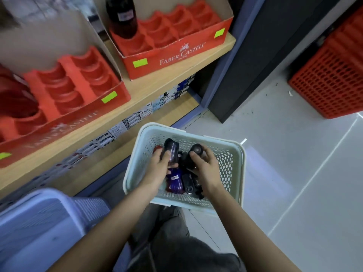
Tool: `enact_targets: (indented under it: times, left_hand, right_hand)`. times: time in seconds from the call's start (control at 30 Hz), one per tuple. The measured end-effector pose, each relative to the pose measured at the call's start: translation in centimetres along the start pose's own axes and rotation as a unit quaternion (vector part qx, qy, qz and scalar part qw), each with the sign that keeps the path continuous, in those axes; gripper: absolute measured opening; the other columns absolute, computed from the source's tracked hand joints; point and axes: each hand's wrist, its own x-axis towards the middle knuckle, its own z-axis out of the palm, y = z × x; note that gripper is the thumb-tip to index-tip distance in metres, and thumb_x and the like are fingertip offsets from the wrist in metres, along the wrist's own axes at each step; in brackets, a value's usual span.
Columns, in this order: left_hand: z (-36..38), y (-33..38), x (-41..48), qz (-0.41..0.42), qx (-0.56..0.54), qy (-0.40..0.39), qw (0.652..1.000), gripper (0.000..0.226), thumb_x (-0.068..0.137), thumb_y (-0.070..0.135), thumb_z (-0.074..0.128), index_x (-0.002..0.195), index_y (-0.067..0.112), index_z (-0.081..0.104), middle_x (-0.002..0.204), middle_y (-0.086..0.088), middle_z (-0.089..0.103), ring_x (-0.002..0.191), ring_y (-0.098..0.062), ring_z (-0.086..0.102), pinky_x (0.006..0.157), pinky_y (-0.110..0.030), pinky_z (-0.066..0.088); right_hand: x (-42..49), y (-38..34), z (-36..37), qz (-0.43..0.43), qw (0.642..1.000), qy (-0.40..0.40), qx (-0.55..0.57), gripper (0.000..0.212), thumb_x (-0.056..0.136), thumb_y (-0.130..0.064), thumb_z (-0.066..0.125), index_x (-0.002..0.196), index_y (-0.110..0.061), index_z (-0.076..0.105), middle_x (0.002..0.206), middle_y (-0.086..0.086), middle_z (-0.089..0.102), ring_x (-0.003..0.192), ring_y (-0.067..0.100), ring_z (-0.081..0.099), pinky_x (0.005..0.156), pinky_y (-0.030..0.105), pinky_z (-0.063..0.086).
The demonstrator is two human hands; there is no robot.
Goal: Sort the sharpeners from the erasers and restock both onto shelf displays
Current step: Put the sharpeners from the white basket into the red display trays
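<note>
A pale green perforated basket (233, 154) sits low in front of me and holds several dark sharpeners, among them a purple one (174, 181) and a black one (189, 183). My left hand (160, 165) grips a dark sharpener (172, 151) inside the basket. My right hand (204, 163) grips a black sharpener (196, 150) beside it. On the wooden shelf (172, 73) stand two red display boxes with moulded slots: the near one (68, 89) has a red sharpener (13, 95) at its left, and the far one (170, 36) has a dark sharpener (122, 16) standing in it.
Small boxed items (125, 122) line the lower shelf under the wooden one. A light blue basket (45, 218) is at my lower left. A red perforated crate (334, 71) stands on the tiled floor at the right, beside a dark pillar (255, 55).
</note>
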Motion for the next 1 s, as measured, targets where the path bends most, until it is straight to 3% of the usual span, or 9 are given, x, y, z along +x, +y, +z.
enact_targets:
  times: [0.1,0.23,0.37,0.5,0.6,0.67,0.8,0.9,1.0]
  left_hand:
    - [-1.8,2.8,-3.5,0.04,-0.015,-0.005,0.999,0.026,0.101,0.021,0.041,0.124,0.012,0.05,0.098,-0.001,0.067,0.072,-0.013,0.068,0.049,-0.018,0.042]
    - [-5.1,6.6,-8.8,0.131,-0.021,-0.003,0.991,0.015,0.1,0.013,0.04,0.094,0.021,0.051,0.083,0.0,0.066,0.059,-0.006,0.065,0.05,-0.018,0.043]
    - [-7.7,8.8,-13.0,0.201,-0.005,0.025,0.979,0.016,0.099,0.009,0.04,0.095,0.021,0.05,0.084,0.001,0.06,0.066,-0.012,0.067,0.058,-0.02,0.047]
    - [-9.7,10.3,-16.5,0.26,-0.021,0.034,0.965,0.015,0.097,0.005,0.043,0.099,0.018,0.049,0.093,-0.003,0.061,0.07,-0.003,0.068,0.064,-0.015,0.05]
    - [-11.4,10.9,-18.1,0.304,-0.036,0.091,0.948,0.016,0.096,0.005,0.046,0.098,0.02,0.048,0.098,-0.007,0.061,0.071,0.0,0.067,0.07,-0.015,0.05]
    - [-12.7,10.8,-18.7,0.32,-0.04,0.15,0.935,0.015,0.096,0.005,0.046,0.099,0.02,0.047,0.097,-0.004,0.06,0.076,0.005,0.064,0.072,-0.012,0.048]
    - [-15.3,10.4,-19.8,0.333,-0.057,0.208,0.918,0.016,0.097,0.011,0.047,0.103,0.026,0.047,0.1,-0.002,0.061,0.097,-0.021,0.063,0.088,-0.032,0.05]
    - [-16.9,10.0,-20.7,0.346,-0.058,0.224,0.909,0.018,0.095,0.01,0.049,0.104,0.026,0.047,0.1,0.001,0.061,0.09,-0.005,0.062,0.081,-0.015,0.048]
    - [-17.8,9.2,-21.0,0.335,-0.075,0.232,0.91,0.018,0.094,0.007,0.052,0.108,0.019,0.05,0.1,0.0,0.063,0.087,0.003,0.062,0.078,-0.01,0.046]
  right_hand:
    - [-2.2,-2.9,0.6,-0.017,0.999,-0.012,-0.036,0.034,0.089,-0.015,0.064,0.119,-0.016,0.048,0.107,0.009,0.067,0.088,0.019,0.069,0.073,0.031,0.057]
    - [-5.2,-7.4,2.3,-0.078,0.989,-0.098,-0.08,0.018,0.088,-0.014,0.064,0.102,-0.02,0.055,0.102,0.007,0.068,0.08,0.017,0.064,0.067,0.027,0.05]
    - [-8.5,-11.5,5.4,-0.156,0.954,-0.221,-0.127,0.021,0.088,-0.013,0.064,0.103,-0.027,0.063,0.104,-0.002,0.068,0.089,0.019,0.066,0.074,0.024,0.053]
    - [-10.7,-14.1,9.0,-0.19,0.922,-0.29,-0.17,0.026,0.091,-0.011,0.059,0.116,-0.018,0.055,0.095,0.006,0.065,0.06,0.018,0.06,0.052,0.031,0.045]
    - [-11.1,-15.5,11.8,-0.232,0.9,-0.296,-0.22,0.026,0.087,-0.008,0.065,0.105,-0.016,0.048,0.081,0.002,0.053,0.059,0.009,0.047,0.056,0.026,0.038]
    - [-11.5,-16.5,14.1,-0.273,0.874,-0.315,-0.249,0.029,0.083,-0.004,0.068,0.095,-0.021,0.048,0.087,-0.004,0.053,0.07,0.006,0.051,0.065,0.022,0.041]
    - [-12.6,-16.6,19.3,-0.329,0.801,-0.387,-0.317,0.028,0.087,-0.001,0.062,0.109,-0.018,0.06,0.099,-0.007,0.061,0.073,-0.002,0.054,0.072,0.02,0.047]
    - [-13.2,-15.2,21.8,-0.39,0.729,-0.388,-0.407,0.036,0.089,-0.006,0.061,0.124,-0.012,0.057,0.11,-0.004,0.06,0.075,-0.008,0.048,0.08,0.021,0.044]
    - [-13.6,-14.2,22.7,-0.425,0.693,-0.359,-0.458,0.03,0.089,-0.008,0.061,0.117,-0.009,0.051,0.102,-0.005,0.055,0.077,-0.001,0.046,0.076,0.015,0.036]
